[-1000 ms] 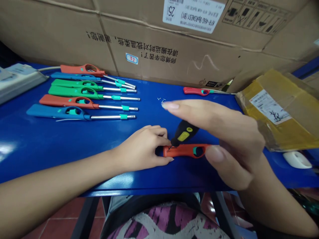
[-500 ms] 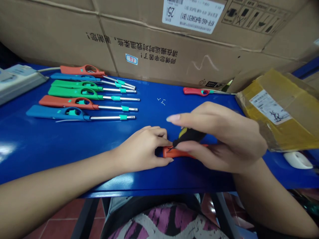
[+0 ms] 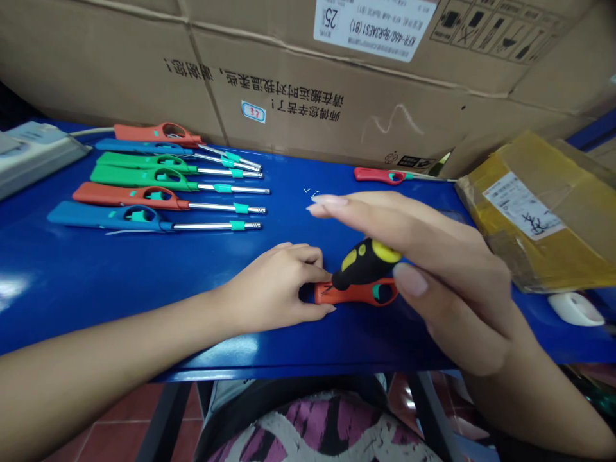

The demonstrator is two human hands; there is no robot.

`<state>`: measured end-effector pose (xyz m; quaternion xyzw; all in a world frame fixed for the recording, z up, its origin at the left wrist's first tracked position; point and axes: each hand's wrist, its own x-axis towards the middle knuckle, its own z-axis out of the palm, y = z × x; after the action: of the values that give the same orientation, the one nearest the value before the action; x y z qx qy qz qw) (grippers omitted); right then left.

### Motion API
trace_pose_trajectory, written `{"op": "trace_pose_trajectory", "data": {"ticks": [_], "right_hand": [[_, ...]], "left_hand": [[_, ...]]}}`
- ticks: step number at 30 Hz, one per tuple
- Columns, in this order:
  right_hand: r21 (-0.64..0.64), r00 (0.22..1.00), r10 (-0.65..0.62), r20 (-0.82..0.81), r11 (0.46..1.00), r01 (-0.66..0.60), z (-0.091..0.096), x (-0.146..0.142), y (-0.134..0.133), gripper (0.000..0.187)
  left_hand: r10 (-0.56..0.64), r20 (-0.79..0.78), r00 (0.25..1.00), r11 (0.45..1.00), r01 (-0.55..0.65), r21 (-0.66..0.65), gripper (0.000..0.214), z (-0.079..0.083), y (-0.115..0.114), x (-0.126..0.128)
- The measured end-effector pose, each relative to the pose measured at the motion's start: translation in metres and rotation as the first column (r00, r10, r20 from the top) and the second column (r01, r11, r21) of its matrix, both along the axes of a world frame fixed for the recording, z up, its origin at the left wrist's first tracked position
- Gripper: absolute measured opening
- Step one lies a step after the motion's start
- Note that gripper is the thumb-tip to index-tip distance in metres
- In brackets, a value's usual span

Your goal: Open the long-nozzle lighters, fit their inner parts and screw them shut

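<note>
Head view: pinning butt end of orange utility lighter (image 3: 359, 295) flat on blue tabletop (image 3: 158, 266) with left hand (image 3: 283, 285), thumb and index closed along both sides. Over the lighter: black-and-yellow screwdriver (image 3: 363, 262), tilted, blade down at the butt end, just beside left fingertips. At the screwdriver handle: right hand (image 3: 452, 282), thumb and fingers well parted; can't tell if pressing on the handle or clear of it. Beyond the lighter: tiny pale bits (image 3: 314, 192). Beyond and left of it: row of six lighters (image 3: 128, 176).

Likely risks: slip of the blade, from tilt plus loose right hand; then gouged plastic or jabbed left index. Also swivel of the lighter under torque, from support at one end only.
</note>
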<state>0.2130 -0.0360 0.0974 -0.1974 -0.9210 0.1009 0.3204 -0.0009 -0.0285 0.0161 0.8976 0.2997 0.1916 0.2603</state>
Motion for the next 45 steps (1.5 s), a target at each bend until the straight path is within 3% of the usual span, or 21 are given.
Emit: {"op": "trace_pose_trajectory", "data": {"ticks": [2,5,7,12,15,17,22,26,27,29,32,36,38,43,45], "right_hand": [[-0.018,0.999,-0.008,-0.037,1.0,0.007,-0.0011,-0.0006,-0.0008,0.043],[0.145,0.995,-0.083,-0.053,0.985,0.09,-0.0042,-0.0023,-0.0005,0.026],[0.208,0.991,-0.126,-0.039,0.969,0.131,-0.0053,-0.0025,0.0001,0.03],[0.035,0.997,-0.056,0.058,0.998,0.054,-0.0051,-0.0003,0.0014,0.046],[0.15,0.998,-0.063,0.003,0.987,0.061,-0.0064,-0.001,0.0026,0.029],[0.2,0.996,-0.084,0.013,0.977,0.079,-0.0059,-0.0021,0.0013,0.035],[-0.04,0.996,-0.078,0.053,0.996,0.08,-0.0025,-0.0031,-0.0053,0.045],[0.146,0.999,-0.048,0.018,0.988,0.044,-0.0056,-0.0019,-0.0007,0.033],[0.164,0.999,-0.049,0.014,0.985,0.046,-0.0061,-0.0015,0.0006,0.037],[0.085,0.999,-0.027,0.029,0.996,0.025,-0.0054,-0.0005,0.0014,0.052],[-0.038,0.998,-0.006,0.058,0.999,0.008,-0.0029,0.0,-0.0004,0.052],[0.062,0.997,-0.072,0.039,0.996,0.07,-0.0039,-0.0005,-0.0003,0.035],[0.092,0.997,-0.069,0.019,0.994,0.067,-0.0048,0.0004,0.0002,0.038],[0.005,1.0,0.017,-0.008,1.0,-0.017,-0.003,0.0027,-0.0022,0.05],[0.014,1.0,-0.014,0.005,1.0,0.014,-0.003,0.0012,-0.0024,0.044]], "left_hand": [[0.004,0.0,1.0,1.0,-0.004,0.005,0.021,0.0006,-0.0006,0.0003],[0.017,-0.022,1.0,1.0,-0.016,0.015,0.021,0.0016,-0.0016,0.0006],[0.021,-0.036,0.999,0.999,-0.02,0.024,0.022,0.0015,-0.0018,0.0007],[0.016,-0.005,1.0,0.999,-0.015,0.031,0.021,-0.0006,-0.001,0.0002],[0.002,-0.01,1.0,1.0,-0.002,0.008,0.023,-0.0006,-0.0003,-0.0001],[-0.007,-0.01,1.0,1.0,0.007,-0.008,0.025,-0.0001,0.0,-0.0001],[0.0,0.008,1.0,1.0,0.0,0.003,0.02,0.0,0.0002,0.0001],[0.001,0.006,1.0,1.0,-0.001,-0.016,0.025,-0.0003,0.0002,-0.0002],[-0.003,0.005,1.0,1.0,0.003,-0.02,0.026,-0.0003,0.0002,-0.0002],[-0.005,0.008,1.0,1.0,0.005,-0.015,0.024,-0.0004,0.0001,-0.0002],[0.008,0.016,1.0,1.0,-0.008,0.005,0.02,-0.0006,-0.0002,-0.0001],[-0.005,0.011,1.0,1.0,0.005,-0.019,0.023,0.0002,0.0,-0.0004],[-0.01,0.009,1.0,1.0,0.01,-0.028,0.024,0.0009,0.0001,-0.0005],[0.003,0.01,1.0,1.0,-0.003,-0.006,0.02,0.0001,-0.0002,-0.0001],[0.003,0.009,1.0,1.0,-0.003,-0.013,0.022,-0.0004,0.0,0.0001]]}}
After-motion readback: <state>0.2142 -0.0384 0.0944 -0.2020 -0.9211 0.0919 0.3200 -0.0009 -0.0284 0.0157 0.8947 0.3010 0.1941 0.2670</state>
